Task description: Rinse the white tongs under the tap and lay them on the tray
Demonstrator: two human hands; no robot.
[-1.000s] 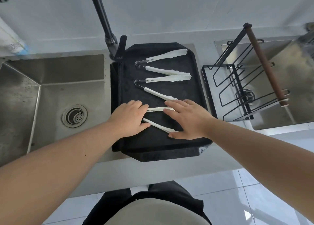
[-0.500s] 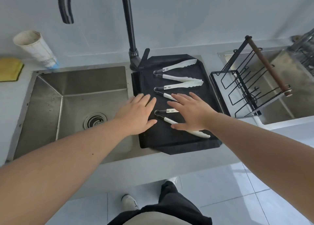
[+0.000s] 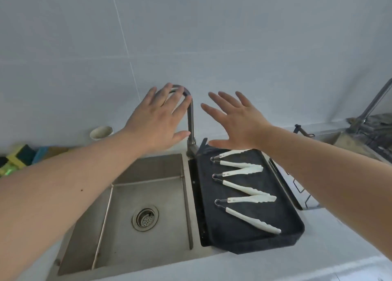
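Three white tongs lie spread open on the black tray [image 3: 294,227] beside the sink: the far pair [image 3: 237,160], the middle pair [image 3: 239,187] and the near pair [image 3: 252,219]. My left hand [image 3: 157,121] is raised in front of the dark tap [image 3: 192,123], fingers spread, holding nothing; it covers part of the spout. My right hand [image 3: 239,121] is lifted above the tray's far end, fingers apart and empty. No water shows at the tap.
The steel sink [image 3: 137,206] with its drain [image 3: 145,218] lies left of the tray. A paper cup [image 3: 101,132] and coloured sponges [image 3: 19,155] sit at the back left. A wire rack [image 3: 297,185] and a second sink are to the right.
Both hands have lifted off the near tongs and the tray and risen toward the tap. The near tongs stay on the tray. The camera has tilted up toward the wall.
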